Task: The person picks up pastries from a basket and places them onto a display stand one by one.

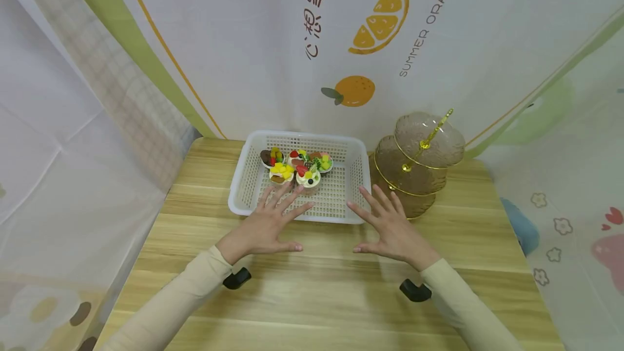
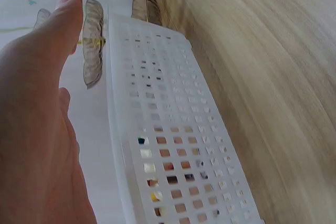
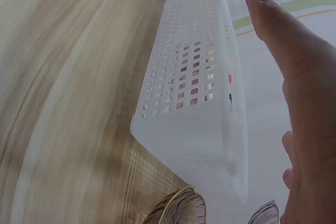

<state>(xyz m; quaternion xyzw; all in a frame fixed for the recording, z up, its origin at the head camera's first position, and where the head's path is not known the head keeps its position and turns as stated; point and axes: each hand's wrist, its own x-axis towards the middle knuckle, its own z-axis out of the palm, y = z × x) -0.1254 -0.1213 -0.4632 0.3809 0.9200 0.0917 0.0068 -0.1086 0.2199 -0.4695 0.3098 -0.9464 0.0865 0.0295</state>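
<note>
My left hand (image 1: 267, 227) is spread palm down over the near left edge of a white plastic basket (image 1: 348, 214). Fingers straight and apart, my right hand (image 1: 391, 227) hovers by the basket's near right corner. Neither hand holds anything. Inside the basket, toward its left, sit several small cupcakes, among them one topped with yellow cubes (image 1: 281, 172) and one with a strawberry and a blueberry (image 1: 308, 176). In both wrist views the basket's slotted side (image 2: 157, 98) (image 3: 184, 77) stands below the hand.
A three-tier smoky clear stand (image 1: 420, 169) with gold rims and a gold handle stands right of the basket. Both sit at the back of a wooden table (image 1: 322, 297). A printed curtain (image 1: 273, 69) hangs behind, with more cloth at both sides.
</note>
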